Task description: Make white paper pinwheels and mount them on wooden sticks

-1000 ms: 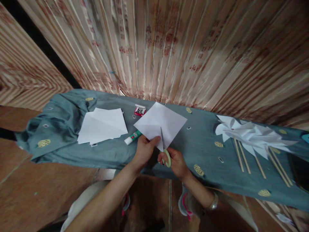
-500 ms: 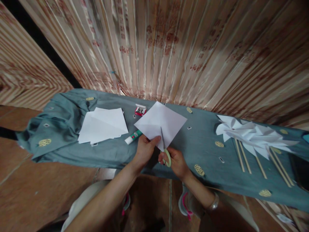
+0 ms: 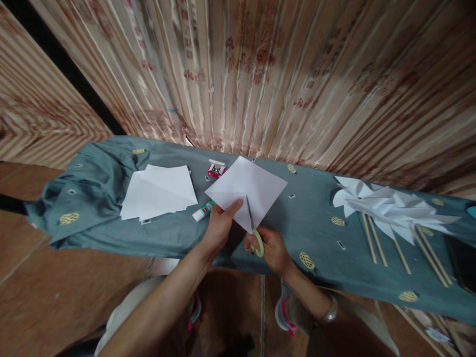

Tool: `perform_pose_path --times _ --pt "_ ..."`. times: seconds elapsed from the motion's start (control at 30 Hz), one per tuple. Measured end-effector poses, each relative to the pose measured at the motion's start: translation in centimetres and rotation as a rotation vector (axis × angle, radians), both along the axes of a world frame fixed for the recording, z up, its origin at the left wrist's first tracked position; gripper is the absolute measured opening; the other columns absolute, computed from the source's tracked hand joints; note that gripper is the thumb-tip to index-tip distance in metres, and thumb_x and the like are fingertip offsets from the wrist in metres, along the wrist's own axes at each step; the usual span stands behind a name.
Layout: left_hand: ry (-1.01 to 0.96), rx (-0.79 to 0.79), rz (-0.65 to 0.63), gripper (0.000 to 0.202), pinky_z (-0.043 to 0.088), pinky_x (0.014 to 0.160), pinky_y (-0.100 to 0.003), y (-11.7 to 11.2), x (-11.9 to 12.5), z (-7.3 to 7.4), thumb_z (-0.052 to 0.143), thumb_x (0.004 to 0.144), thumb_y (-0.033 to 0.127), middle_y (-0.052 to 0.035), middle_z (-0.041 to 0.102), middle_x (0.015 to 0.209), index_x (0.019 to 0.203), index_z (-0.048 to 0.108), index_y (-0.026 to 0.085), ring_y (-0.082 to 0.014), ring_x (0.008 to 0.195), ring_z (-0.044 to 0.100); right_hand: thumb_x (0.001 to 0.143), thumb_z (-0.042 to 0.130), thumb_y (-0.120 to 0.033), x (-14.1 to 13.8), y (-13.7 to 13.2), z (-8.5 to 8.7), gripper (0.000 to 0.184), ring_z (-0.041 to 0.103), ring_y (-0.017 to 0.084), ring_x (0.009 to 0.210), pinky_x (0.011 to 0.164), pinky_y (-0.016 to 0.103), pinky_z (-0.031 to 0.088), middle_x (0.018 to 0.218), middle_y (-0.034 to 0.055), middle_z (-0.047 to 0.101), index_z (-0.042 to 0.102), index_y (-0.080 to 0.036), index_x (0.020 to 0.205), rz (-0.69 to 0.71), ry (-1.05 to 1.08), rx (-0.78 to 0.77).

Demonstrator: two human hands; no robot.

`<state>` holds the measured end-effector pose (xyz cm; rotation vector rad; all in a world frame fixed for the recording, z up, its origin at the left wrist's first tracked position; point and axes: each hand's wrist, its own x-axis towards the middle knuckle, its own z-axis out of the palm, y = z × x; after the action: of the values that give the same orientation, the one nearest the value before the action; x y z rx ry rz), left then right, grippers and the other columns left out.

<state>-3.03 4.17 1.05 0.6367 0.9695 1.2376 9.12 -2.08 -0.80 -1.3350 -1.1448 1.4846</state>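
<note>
My left hand pinches the lower left edge of a white square paper sheet, which I hold like a diamond above the table. In my right hand are green-handled scissors, fingers through the loops. Their blades point up into a slit that runs from the sheet's bottom corner toward its middle.
A teal cloth covers the table. On it lie a stack of white sheets, a glue stick, a small red box and, at the right, several paper pinwheels on wooden sticks. A striped curtain hangs behind.
My left hand has shifted its thumb up and left along the sheet's edge. The scissors and my right hand stay nearly where they were.
</note>
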Motion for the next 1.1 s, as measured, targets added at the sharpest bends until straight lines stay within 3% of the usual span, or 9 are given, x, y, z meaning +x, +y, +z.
perform_pose_path --times 0.4,0.7,1.1 --pt "0.299 0.070 0.020 0.023 0.048 0.065 -0.030 0.08 -0.21 -0.42 0.072 0.066 0.033 -0.0059 0.071 0.080 0.080 0.067 0.016 -0.0210 0.070 0.064 0.065 0.069 -0.063 -0.01 -0.06 0.20 0.046 0.049 0.009 0.049 0.049 0.023 0.039 0.055 -0.0013 0.058 0.060 -0.018 0.064 -0.009 0.017 -0.011" --pt "0.357 0.076 0.010 0.022 0.046 0.058 -0.027 -0.14 -0.29 0.11 0.068 0.068 0.033 -0.0056 0.070 0.075 0.078 0.067 0.014 -0.0180 0.064 0.061 0.064 0.068 -0.065 -0.05 -0.01 0.10 0.048 0.048 0.009 0.047 0.048 0.022 0.038 0.052 -0.0018 0.056 0.060 -0.017 0.062 -0.002 -0.011 -0.008" --pt "0.310 0.100 0.035 0.022 0.048 0.062 -0.030 0.09 -0.19 -0.79 0.071 0.067 0.034 -0.0063 0.071 0.076 0.078 0.067 0.015 -0.0212 0.067 0.063 0.065 0.070 -0.063 -0.04 -0.10 -0.01 0.047 0.048 0.009 0.047 0.047 0.022 0.038 0.053 -0.0019 0.057 0.059 -0.018 0.063 -0.007 0.010 -0.010"
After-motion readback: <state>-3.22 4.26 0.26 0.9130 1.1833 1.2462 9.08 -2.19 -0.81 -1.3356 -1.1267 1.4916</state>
